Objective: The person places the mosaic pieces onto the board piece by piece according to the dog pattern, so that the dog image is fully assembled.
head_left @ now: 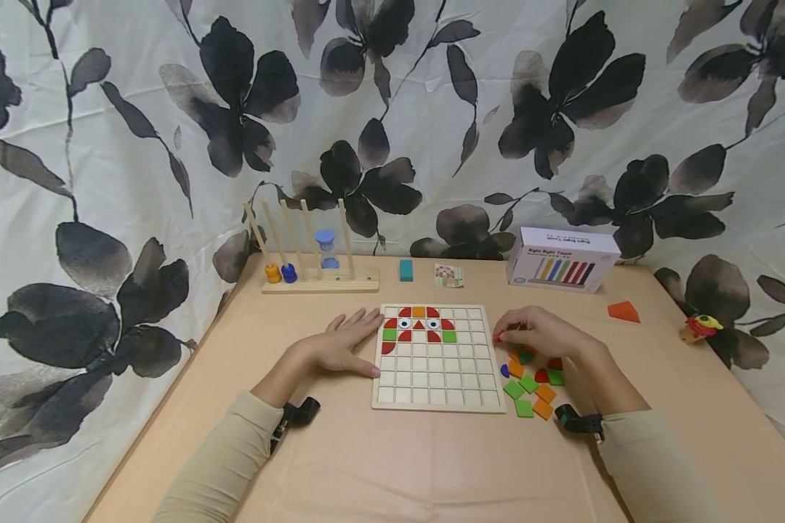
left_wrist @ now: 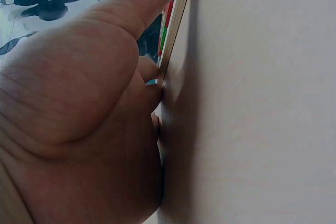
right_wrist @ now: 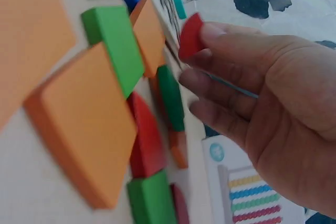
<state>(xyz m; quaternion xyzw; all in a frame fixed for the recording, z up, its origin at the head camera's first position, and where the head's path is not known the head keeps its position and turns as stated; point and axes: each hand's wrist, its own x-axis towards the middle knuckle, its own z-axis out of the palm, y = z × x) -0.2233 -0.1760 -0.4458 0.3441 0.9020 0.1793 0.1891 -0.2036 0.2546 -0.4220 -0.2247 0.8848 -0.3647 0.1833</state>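
A white gridded board [head_left: 438,378] lies on the table with red, green, orange and eye-patterned pieces [head_left: 419,325] in its upper left rows. My left hand [head_left: 336,350] rests flat along the board's left edge, its fingers straight and its thumb at the lower side. Just off the board's right edge, my right hand [head_left: 539,330] pinches a small red quarter-circle piece [right_wrist: 191,36] between thumb and fingertips. Below that hand spreads a loose pile of pieces: green squares [head_left: 524,409], orange squares [head_left: 542,409], red ones [head_left: 541,375] and a blue one [head_left: 505,370].
Behind the board stand a wooden peg rack [head_left: 320,285] with beads, a blue sand timer [head_left: 327,248], a teal block [head_left: 406,270] and a patterned card [head_left: 448,276]. A white box [head_left: 562,260], an orange-red wedge [head_left: 624,311] and a toy bird [head_left: 700,328] are at the right.
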